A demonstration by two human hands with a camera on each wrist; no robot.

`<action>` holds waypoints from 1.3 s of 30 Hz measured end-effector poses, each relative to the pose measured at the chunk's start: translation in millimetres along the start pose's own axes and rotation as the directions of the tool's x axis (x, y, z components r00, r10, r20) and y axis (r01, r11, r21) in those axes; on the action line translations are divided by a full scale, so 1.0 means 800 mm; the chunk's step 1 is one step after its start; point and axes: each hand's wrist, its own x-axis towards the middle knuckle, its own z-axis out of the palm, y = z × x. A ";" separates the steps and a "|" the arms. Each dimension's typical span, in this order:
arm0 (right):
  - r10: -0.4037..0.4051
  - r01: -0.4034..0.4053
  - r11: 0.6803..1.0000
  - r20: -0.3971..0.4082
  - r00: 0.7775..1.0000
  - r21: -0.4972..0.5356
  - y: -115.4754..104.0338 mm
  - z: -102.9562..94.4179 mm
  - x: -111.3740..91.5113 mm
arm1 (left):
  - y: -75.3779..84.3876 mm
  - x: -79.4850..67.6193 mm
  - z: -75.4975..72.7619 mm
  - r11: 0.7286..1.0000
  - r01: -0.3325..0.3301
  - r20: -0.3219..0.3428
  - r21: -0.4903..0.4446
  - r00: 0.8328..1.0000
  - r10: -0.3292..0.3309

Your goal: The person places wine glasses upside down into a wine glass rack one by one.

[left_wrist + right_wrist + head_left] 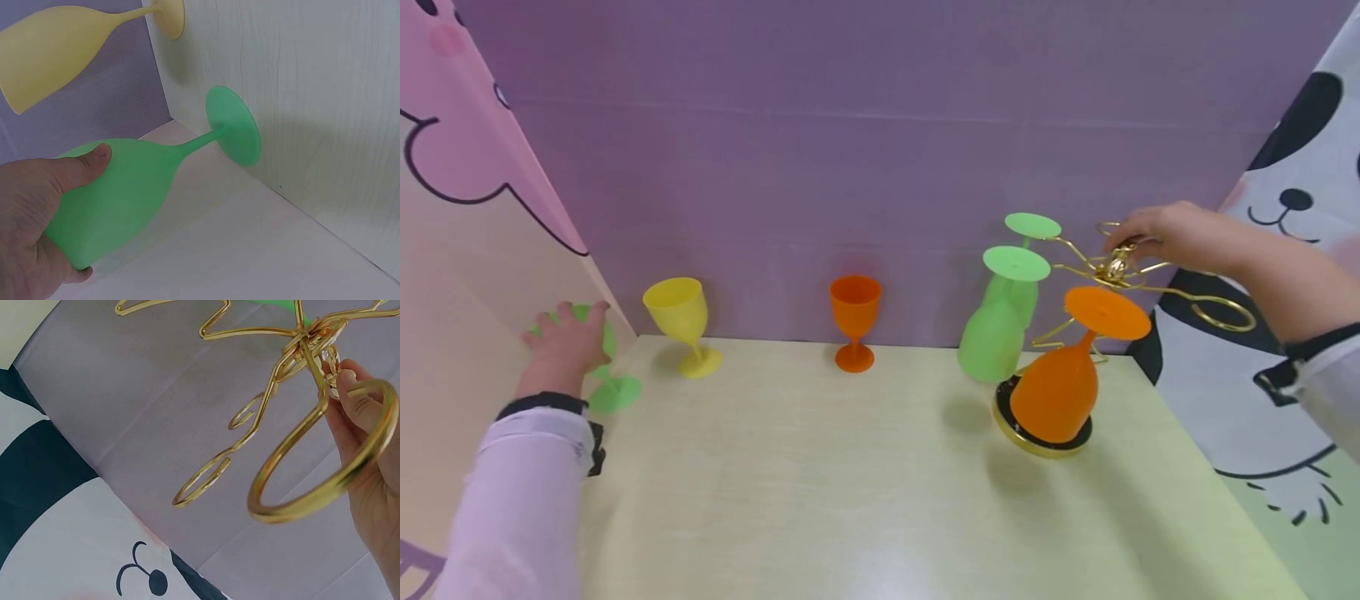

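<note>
At the far left, my left hand holds a green goblet by its bowl, thumb on one side and fingers round the other. That goblet's foot is at the tabletop. My right hand pinches the knob atop a gold wire goblet rack, which leans. Upside down from the rack's arms hang two green goblets and an orange goblet. The orange one partly covers the rack's round black base. In the right wrist view, several looped arms of the rack carry nothing.
A yellow goblet stands upright just right of my left hand. Another orange goblet is upright near the back middle of the pale table. A purple wall rises behind, with printed panels at both sides.
</note>
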 end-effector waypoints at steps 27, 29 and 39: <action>-0.030 0.032 0.999 0.058 0.998 -0.039 -0.015 -0.014 0.001 | 0.003 0.004 -0.001 1.000 -0.003 0.018 -0.008 1.000 0.004; -0.024 0.026 0.999 0.060 0.998 -0.038 -0.017 -0.014 0.000 | 0.004 0.004 -0.001 1.000 -0.004 0.020 -0.009 1.000 0.004; 0.024 -0.021 0.997 0.044 0.999 -0.069 -0.027 -0.013 0.003 | -0.001 0.007 0.000 1.000 -0.012 -0.006 0.015 1.000 0.012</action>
